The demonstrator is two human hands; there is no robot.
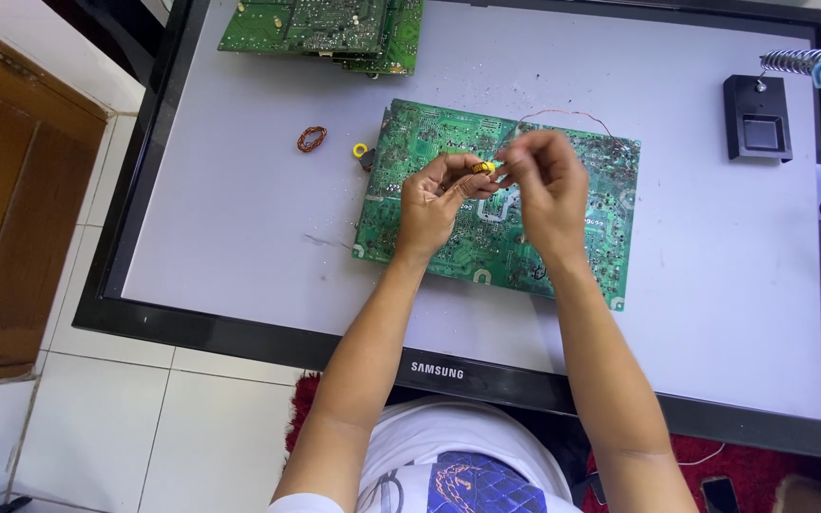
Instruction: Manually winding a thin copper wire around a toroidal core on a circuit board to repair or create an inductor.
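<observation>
Head view: left hand [432, 202] and right hand [541, 183] are pinching a small yellow core [484, 167] above the green board [496, 204], copper wire [572, 114] trailing loose, apparently partly unwound; another yellow core [361, 150] and wire coil [312, 140] are lying nearby.

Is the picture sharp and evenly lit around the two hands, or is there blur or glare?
Head view: even, soft light, no strong glare on the grey panel; left hand and right hand slightly soft; small yellow part too blurred for detail.
</observation>
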